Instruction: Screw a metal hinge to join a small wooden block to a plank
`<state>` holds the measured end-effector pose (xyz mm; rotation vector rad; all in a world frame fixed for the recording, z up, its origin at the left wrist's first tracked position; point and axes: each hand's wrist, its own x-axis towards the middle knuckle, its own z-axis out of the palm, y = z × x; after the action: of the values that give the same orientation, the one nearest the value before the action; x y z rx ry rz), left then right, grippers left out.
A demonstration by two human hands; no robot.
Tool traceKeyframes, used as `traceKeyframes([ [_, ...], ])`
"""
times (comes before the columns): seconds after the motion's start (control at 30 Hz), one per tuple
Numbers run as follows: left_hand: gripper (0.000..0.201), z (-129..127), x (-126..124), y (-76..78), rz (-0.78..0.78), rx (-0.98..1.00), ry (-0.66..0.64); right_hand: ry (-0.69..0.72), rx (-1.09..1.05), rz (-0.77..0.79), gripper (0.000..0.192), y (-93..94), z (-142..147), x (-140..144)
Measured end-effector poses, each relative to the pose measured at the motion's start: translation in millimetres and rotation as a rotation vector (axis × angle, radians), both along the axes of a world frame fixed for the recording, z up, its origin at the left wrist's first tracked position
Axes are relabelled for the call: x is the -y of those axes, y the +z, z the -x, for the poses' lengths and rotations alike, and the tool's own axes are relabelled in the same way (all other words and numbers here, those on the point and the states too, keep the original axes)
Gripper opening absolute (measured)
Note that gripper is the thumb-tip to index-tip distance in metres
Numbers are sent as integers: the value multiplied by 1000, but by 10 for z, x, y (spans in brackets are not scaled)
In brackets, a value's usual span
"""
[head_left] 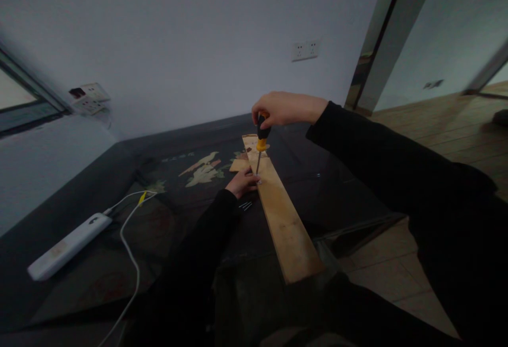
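Screwdriver (260,140) stands upright, handle clenched in the right hand (283,109). Its tip meets the plank (283,220) at six o'clock below the grip (left hand (243,182) fingertips press there).

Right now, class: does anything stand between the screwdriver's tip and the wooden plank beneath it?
Nothing visible does. The right hand holds the screwdriver upright, tip down at the plank. The left hand rests beside that spot at the plank's edge, not under the tip.

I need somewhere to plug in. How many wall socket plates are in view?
2. One double socket plate sits on the back wall above the right hand; another socket plate sits near the left corner by the window. Others may be out of view.
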<state>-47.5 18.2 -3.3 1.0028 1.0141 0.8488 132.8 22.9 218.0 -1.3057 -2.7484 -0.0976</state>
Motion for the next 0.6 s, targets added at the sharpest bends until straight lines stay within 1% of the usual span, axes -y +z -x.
traceKeyframes([
  [0.1, 45, -6, -9, -16, -4, 0, 8, -36, 1, -22, 37, -5, 28, 57],
  [0.2, 46, -8, -24, -23, 0, -4, 5, -151, 11, -100, 41, -77, 87, 86],
  [0.27, 47, -7, -35, -29, 2, -3, 5, -225, 10, -169, 49, -135, 120, 76],
  [0.33, 47, -5, -45, -38, 2, -3, -2, -258, 0, -205, 58, -161, 122, 55],
  [0.4, 47, 0, -49, -48, -2, -12, -3, -227, -7, -172, 60, -131, 85, 39],
  [0.53, 46, 9, -39, -46, -14, -19, -6, -22, -12, -19, 42, 27, -36, 48],
  [0.6, 45, 8, -30, -33, -11, -15, -10, 16, 2, 5, 37, 71, -59, 68],
])
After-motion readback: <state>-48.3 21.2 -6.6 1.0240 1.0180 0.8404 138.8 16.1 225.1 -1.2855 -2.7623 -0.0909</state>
